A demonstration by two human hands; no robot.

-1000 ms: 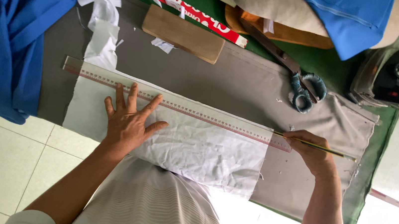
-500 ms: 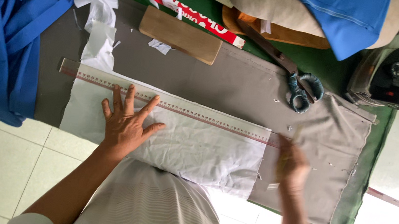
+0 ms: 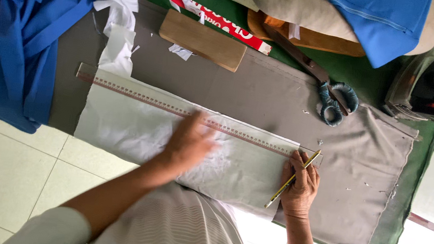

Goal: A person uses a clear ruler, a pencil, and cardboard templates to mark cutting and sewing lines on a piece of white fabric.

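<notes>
Left hand lies flat and open on the limp white cloth mid-frame, which looks best pinned near the ruler, while the right hand pinches a yellow pencil.

Yellow pencil slanted over white cloth beside long ruler.

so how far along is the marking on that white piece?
Done: white fabric lies flat on the grey cloth with the long ruler along its far edge. In hand: left hand on the fabric, right hand holding a pencil at the ruler's end. Left: cutting; scissors lie untouched.
</notes>
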